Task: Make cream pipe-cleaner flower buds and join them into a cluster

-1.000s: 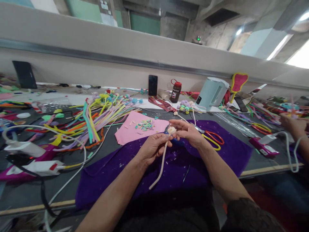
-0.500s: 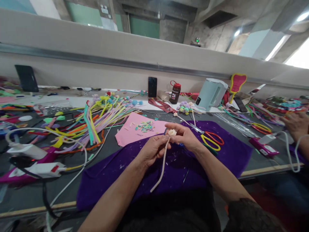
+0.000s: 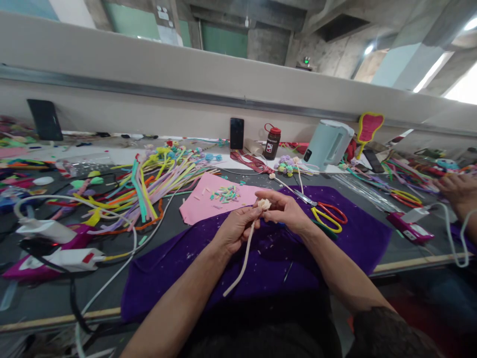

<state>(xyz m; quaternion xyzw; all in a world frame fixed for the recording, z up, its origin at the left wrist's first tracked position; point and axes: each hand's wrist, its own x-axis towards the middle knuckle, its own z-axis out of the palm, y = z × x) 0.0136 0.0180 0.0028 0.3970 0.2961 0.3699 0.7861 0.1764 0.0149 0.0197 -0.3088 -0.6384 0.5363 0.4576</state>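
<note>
Left hand [image 3: 235, 229] is closed around the cream stem [image 3: 244, 256], gripping just under the bud; the rest of the stem hangs down toward 7 o'clock over the purple cloth [image 3: 357, 233]. Right hand [image 3: 285, 213] has its fingertips pinched on the small cream rolled bud [image 3: 265, 204] at the stem's top. Both hands meet at frame centre, above the cloth.

Writing: the brown bottle [image 3: 272, 142] with a red cap at 12 o'clock carries a white label, text too small for me to read. Dark phone [image 3: 236, 133] leans on the wall just beside it, screen blank. Nothing else legible.

Edges and room: worktop [image 3: 48, 298] front edge runs just below the cloth. The bare cloth around the hands is the only open patch. Scissors [image 3: 328, 217] with red and yellow handles lie at 3 o'clock, near the right hand. Pink sheet [image 3: 197, 206] with cut scraps sits at 11 o'clock, touching the cloth. Heap of coloured strips [image 3: 149, 184] at 10 o'clock, white cable [image 3: 122, 268] at 8 o'clock. Another person's hand [image 3: 456, 191] is at the far right edge, well apart.
</note>
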